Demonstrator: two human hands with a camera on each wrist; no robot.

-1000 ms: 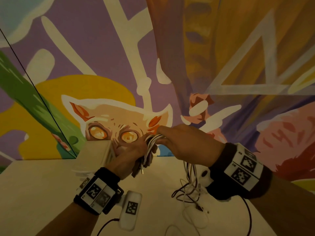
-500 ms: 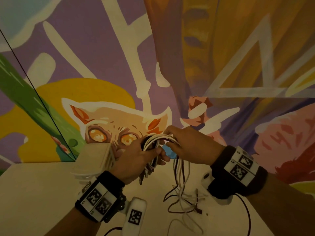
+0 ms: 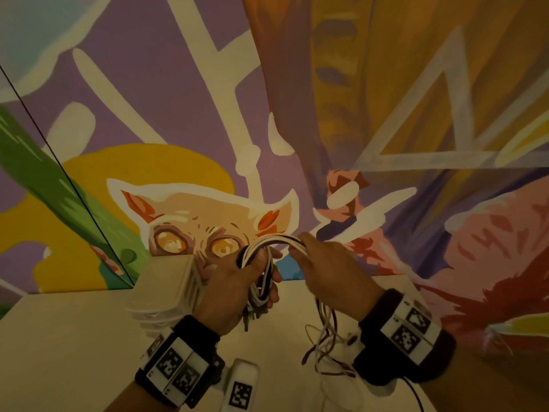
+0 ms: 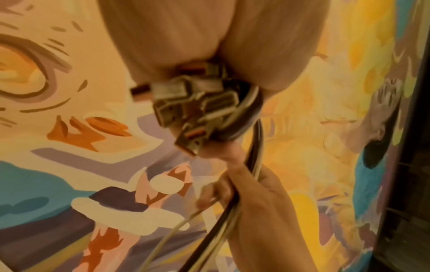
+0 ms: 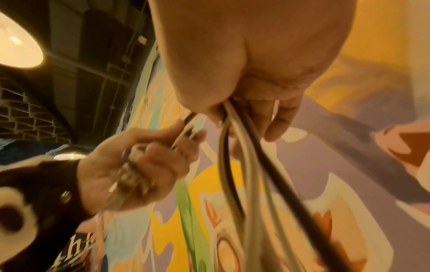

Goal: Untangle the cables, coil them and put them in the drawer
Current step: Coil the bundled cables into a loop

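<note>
The left hand, just left of centre in the head view, is closed round a gathered bundle of cables; the left wrist view shows a cluster of plugs bunched at the heel of the palm, which suggests the ends are kept together so the loops cannot slip apart. The right hand, at centre, curls its fingers over the same white and dark strands where they arch from one hand to the other, and the right wrist view shows several strands running out from under its fingers; it probably guides the slack so the next loop lies flat on the bundle. Below the right hand the loose tail hangs down to a tangle on the white table in the lower middle of the frame, so the coiling looks only partly done. Just left of the left hand, against the painted wall, stands a small pale drawer unit, near enough to take the coil. Whether any drawer is open cannot be told.
</note>
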